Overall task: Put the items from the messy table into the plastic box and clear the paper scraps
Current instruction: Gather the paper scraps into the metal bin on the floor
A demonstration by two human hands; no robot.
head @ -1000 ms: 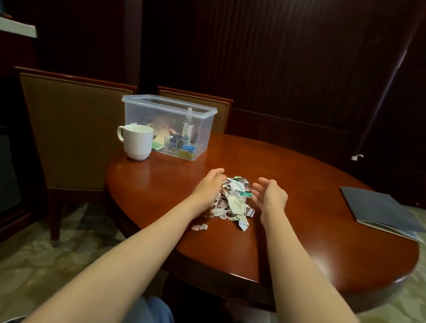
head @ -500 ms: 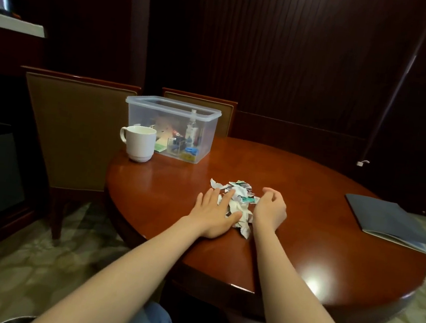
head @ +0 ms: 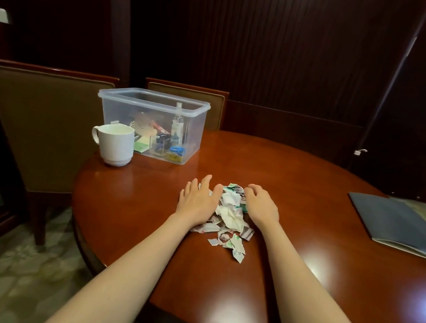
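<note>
The table (head: 302, 254) carries the plastic box (head: 151, 126), already holding items, at its far left. The left hand (head: 197, 200) lies flat and the right hand (head: 261, 207) cupped, flanking the paper scraps (head: 229, 217) mid-table, probably to herd them together; whether the right grips any cannot be told.

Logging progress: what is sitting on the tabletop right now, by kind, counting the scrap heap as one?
Plastic box: 1
White mug: 1
Dark folder: 1
Paper scrap pile: 1
Total: 4
</note>
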